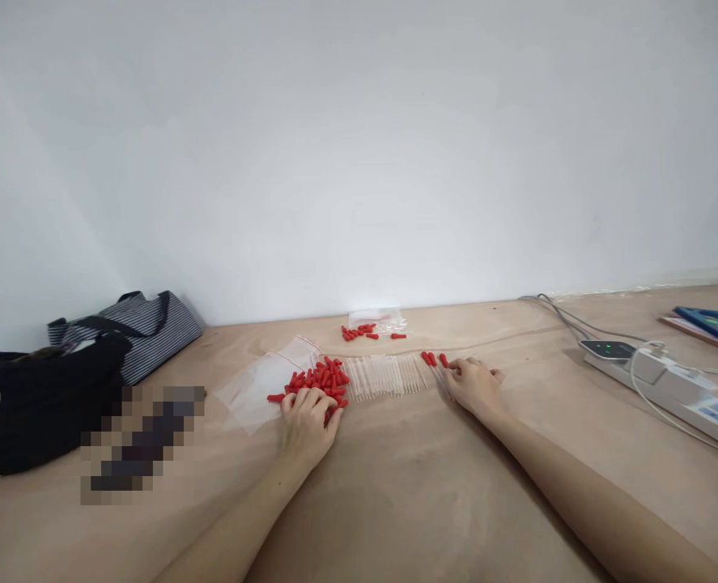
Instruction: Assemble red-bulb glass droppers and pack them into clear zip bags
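My left hand (308, 423) rests on the near side of a heap of small red rubber bulbs (316, 377). Its fingers are curved over the bulbs, with the thumb apart from them. Beside the heap, a row of thin clear tubes (386, 376) lies side by side on the table. To the right of that row, two red-capped droppers (428, 358) lie close together. My right hand (473, 385) has its fingertips closed at another dropper with a red bulb (443, 359); the fingers partly hide its tube.
Clear zip bags (267, 380) lie under and left of the heap. Further back are more red bulbs (359, 332) and a small bag (374, 317). Bags (36, 405) stand at left, near a blurred-out dark object (146, 445). A power strip with cables (680, 389) lies at right.
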Motion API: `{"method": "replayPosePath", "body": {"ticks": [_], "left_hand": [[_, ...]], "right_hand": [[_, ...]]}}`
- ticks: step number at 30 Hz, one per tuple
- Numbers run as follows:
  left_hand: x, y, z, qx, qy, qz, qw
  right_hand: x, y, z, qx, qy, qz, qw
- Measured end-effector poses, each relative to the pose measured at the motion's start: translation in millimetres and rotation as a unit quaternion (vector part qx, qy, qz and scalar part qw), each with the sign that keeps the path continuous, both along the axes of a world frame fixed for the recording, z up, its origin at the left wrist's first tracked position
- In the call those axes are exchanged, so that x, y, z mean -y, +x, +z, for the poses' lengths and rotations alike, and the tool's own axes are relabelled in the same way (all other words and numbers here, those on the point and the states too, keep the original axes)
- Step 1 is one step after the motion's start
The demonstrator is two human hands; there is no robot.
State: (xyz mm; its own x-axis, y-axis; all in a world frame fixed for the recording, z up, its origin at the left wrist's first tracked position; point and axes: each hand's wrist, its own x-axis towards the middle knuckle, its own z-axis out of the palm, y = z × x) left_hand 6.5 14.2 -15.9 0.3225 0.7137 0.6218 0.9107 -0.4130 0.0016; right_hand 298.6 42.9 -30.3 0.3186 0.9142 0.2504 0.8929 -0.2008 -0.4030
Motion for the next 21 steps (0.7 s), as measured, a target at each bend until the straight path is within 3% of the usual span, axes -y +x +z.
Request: {"method": "replayPosePath", "body": {"ticks": [4, 9, 15, 21], "left_hand": [[6.8, 9.2, 2.7, 0.02, 0.018, -0.084, 0.996], [13.0, 22.4, -2.8, 0.047, -0.065, -0.183, 0.98], [8.2, 27.4, -9.4, 0.091, -0.153, -0.202, 0.963], [6.2, 29.8, -11.8, 0.109, -0.158, -0.187, 0.963]], "right_hand": [[-6.9, -15.6, 10.0, 0.032, -0.013, 0.033, 0.999], [-26.7, -36.1, 18.0, 0.062, -0.089, 0.025, 0.994], [-39.9, -44.3, 14.3, 0.076, -0.109, 0.025, 0.991], [-32.2, -47.0, 22.6, 0.095, -0.092, 0.042, 0.99]]}}
